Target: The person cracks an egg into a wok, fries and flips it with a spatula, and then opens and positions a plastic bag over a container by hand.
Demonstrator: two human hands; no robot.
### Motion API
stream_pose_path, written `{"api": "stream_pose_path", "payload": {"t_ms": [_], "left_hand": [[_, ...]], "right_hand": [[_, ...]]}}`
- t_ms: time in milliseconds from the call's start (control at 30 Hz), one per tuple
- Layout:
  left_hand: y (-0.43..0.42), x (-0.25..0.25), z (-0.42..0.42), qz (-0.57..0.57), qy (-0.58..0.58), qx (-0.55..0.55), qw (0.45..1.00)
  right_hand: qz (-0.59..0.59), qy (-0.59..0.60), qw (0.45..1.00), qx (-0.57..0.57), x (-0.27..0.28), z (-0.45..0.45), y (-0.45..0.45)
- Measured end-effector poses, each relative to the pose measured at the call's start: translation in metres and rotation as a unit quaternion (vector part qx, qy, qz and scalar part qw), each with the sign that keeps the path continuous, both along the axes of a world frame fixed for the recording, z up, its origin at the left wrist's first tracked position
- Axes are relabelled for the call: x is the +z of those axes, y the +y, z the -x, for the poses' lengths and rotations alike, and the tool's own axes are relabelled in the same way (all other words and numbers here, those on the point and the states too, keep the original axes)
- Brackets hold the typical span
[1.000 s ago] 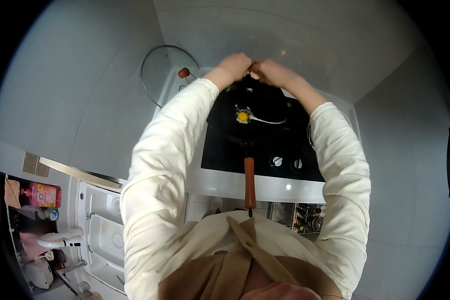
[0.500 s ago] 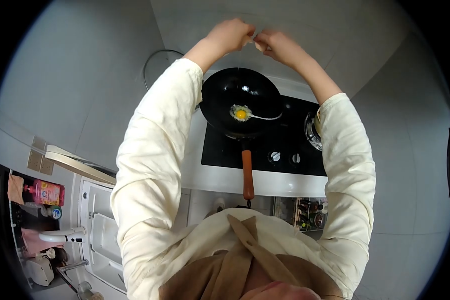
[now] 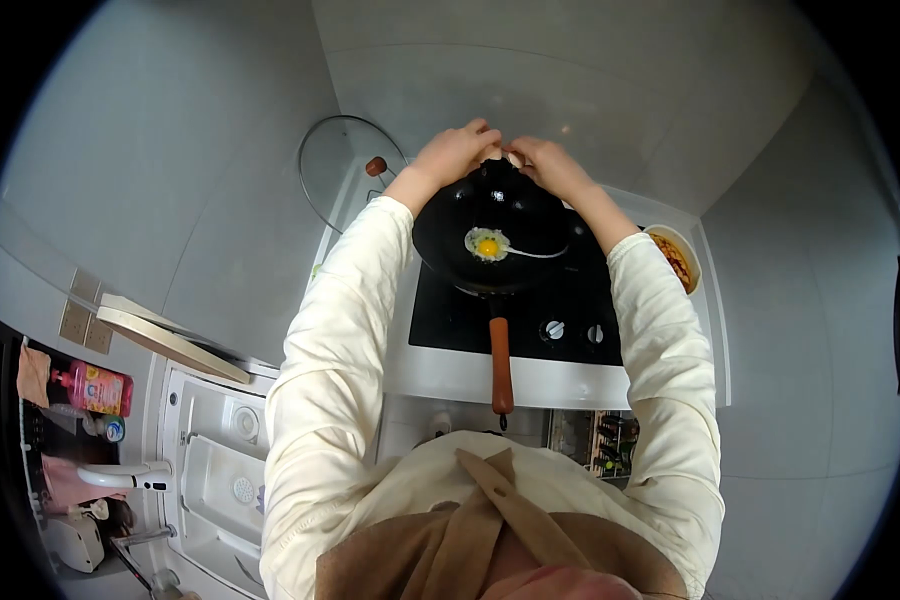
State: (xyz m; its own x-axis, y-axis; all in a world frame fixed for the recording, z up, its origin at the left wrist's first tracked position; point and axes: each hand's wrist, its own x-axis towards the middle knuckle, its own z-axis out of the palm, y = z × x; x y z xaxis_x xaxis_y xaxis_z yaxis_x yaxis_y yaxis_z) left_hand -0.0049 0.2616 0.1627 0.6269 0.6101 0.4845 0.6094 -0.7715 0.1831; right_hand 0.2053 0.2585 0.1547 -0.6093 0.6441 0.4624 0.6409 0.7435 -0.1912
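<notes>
My left hand (image 3: 457, 153) is closed on a piece of eggshell (image 3: 492, 154) above the far rim of the black wok (image 3: 450, 245). Close beside it on the right, my right hand (image 3: 552, 166) pinches another piece of eggshell (image 3: 515, 159). Below both hands, a cracked egg (image 3: 488, 246) with a whole yellow yolk lies in the wok, its white whitening at the edge. A thin white streak runs from it to the right. The wok's brown handle (image 3: 501, 366) points toward my body.
A glass lid (image 3: 344, 150) leans at the back left. Right of the black stove (image 3: 450, 320) stands a bowl of reddish food (image 3: 674, 258). At the lower left are a white sink (image 3: 215, 480), a faucet (image 3: 125, 476) and a pink soap bottle (image 3: 98, 388).
Both hands rose from the wok's far edge, then came back down over it, holding the shell pieces slightly apart. The egg white looks whiter and wider. The bowl at the right has come into view.
</notes>
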Motion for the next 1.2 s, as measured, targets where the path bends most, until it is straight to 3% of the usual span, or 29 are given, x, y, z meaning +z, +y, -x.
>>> {"api": "stream_pose_path", "payload": {"t_ms": [167,467,800,1200], "left_hand": [[0.01,-0.026,-0.002,0.035,0.018,-0.005,0.999],[0.016,-0.016,0.003,0.033,0.014,-0.039,0.999],[0.017,0.036,0.004,-0.055,0.007,-0.053,0.997],[0.001,0.141,0.01,-0.157,-0.031,-0.024,0.987]], "right_hand": [[-0.014,-0.004,0.998,-0.06,-0.027,0.005,-0.005],[-0.03,-0.009,0.996,-0.082,-0.009,0.009,-0.006],[-0.153,-0.079,0.979,-0.113,0.046,0.004,-0.005],[-0.271,-0.069,0.951,-0.131,0.117,-0.005,-0.015]]}}
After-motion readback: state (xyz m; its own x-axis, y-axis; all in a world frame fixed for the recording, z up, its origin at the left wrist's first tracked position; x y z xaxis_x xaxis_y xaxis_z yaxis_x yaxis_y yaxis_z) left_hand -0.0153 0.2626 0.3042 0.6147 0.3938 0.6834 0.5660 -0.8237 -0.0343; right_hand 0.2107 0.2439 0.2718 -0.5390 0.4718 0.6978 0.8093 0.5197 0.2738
